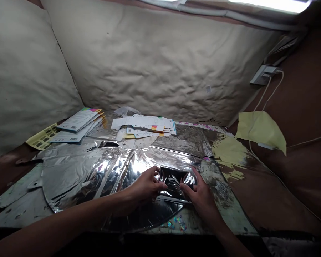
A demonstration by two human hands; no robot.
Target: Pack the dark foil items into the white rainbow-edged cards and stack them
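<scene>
Left grip [148, 183] and right grip [200, 192] firm on glossy packet [172, 180]

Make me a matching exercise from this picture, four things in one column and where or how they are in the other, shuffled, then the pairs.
1. Dark shiny packet
2. White socket
3. Glittering bits
4. Light tube

A. Glowing, overhead
B. Near the table's front edge
C. Between left hand and right hand
D. Has cords attached

Pairs: 1-C, 2-D, 3-B, 4-A
</scene>
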